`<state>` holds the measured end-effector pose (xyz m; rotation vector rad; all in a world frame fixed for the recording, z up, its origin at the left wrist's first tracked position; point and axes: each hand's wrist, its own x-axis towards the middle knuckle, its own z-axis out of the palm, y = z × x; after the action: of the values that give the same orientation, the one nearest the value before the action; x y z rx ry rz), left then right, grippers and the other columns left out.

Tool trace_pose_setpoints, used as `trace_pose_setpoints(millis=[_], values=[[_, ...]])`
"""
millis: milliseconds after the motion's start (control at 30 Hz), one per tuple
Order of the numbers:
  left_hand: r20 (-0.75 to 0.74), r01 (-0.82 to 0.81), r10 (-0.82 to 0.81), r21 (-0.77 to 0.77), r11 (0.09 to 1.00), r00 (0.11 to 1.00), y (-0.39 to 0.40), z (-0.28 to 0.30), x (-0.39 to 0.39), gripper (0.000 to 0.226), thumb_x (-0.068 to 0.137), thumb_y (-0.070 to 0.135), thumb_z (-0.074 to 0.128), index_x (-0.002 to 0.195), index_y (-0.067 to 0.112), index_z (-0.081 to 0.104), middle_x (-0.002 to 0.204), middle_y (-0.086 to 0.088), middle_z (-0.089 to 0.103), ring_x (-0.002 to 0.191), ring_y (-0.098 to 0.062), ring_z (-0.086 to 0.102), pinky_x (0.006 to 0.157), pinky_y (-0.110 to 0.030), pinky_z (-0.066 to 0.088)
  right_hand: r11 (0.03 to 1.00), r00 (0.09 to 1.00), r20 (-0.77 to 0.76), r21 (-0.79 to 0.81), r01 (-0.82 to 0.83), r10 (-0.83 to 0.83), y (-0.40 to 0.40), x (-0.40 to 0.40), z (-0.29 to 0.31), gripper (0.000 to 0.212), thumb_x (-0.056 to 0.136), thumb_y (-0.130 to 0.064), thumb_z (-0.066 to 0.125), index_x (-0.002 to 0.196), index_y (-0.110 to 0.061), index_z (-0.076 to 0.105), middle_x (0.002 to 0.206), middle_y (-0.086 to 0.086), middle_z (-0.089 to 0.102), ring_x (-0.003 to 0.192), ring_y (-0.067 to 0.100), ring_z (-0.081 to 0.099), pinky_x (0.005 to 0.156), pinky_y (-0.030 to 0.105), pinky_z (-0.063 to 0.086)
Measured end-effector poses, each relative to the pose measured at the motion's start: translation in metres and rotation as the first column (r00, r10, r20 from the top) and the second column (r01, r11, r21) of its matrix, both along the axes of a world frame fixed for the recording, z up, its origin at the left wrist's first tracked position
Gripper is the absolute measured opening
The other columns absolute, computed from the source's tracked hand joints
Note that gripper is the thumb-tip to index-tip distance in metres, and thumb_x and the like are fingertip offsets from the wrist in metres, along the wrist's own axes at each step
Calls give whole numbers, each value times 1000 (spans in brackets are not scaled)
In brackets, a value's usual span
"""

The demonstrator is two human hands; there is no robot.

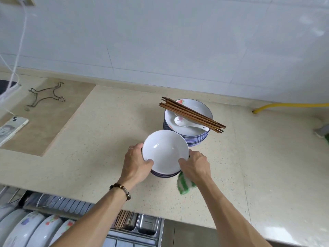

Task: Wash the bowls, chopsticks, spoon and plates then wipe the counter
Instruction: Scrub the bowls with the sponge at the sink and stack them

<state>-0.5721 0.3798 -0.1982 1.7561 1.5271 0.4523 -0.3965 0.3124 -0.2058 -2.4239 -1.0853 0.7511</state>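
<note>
bowls: white stack (165,154) in the middle of the worktop (92,139), between both hands
left hand (136,162): grips the left rim, thumb inside
right hand (195,164): grips the right rim, green sponge (184,184) under it
plates (188,122): just behind, carrying chopsticks (192,113) and spoon (190,123)
room: tiled wall far, dish drawer near left

Chopsticks (192,114) and spoon (188,123) on plates (187,138), behind bowls (165,154).

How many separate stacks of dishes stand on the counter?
2. One stack of white bowls sits near the front, gripped by both hands. One taller stack of blue-rimmed plates stands behind it, carrying brown wooden chopsticks.
</note>
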Motion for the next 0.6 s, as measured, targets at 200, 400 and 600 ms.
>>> trace_pose_setpoints(millis=[200, 400, 600], values=[[147, 12, -11, -6, 1000, 989, -5, 25, 5, 47, 64, 24, 68, 111, 27, 61, 107, 1, 63, 86, -29, 69, 77, -46, 60, 981, 963, -220, 81, 176, -154, -10, 5, 31, 12, 87, -17, 55, 94, -12, 63, 85, 7, 60, 82, 27, 60, 63, 34, 51], [292, 86, -88, 20, 996, 952, -18, 48, 32, 38, 84, 29, 71, 122, 24, 64, 115, 3, 61, 89, -9, 62, 73, -26, 50, 889, 829, -455, 154, 432, -324, -50, 17, 61, 14, 82, -9, 58, 93, -7, 66, 83, 7, 60, 74, 23, 56, 58, 29, 44], [595, 311, 17, -444, 840, 804, -69, 66, 93, 39, 80, 48, 64, 114, 30, 59, 118, -7, 65, 102, -27, 64, 80, -41, 56, 783, 710, -561, 167, 599, -424, -124, 45, 81, 37, 66, -17, 59, 95, 4, 67, 85, 11, 60, 73, 26, 56, 62, 34, 45]])
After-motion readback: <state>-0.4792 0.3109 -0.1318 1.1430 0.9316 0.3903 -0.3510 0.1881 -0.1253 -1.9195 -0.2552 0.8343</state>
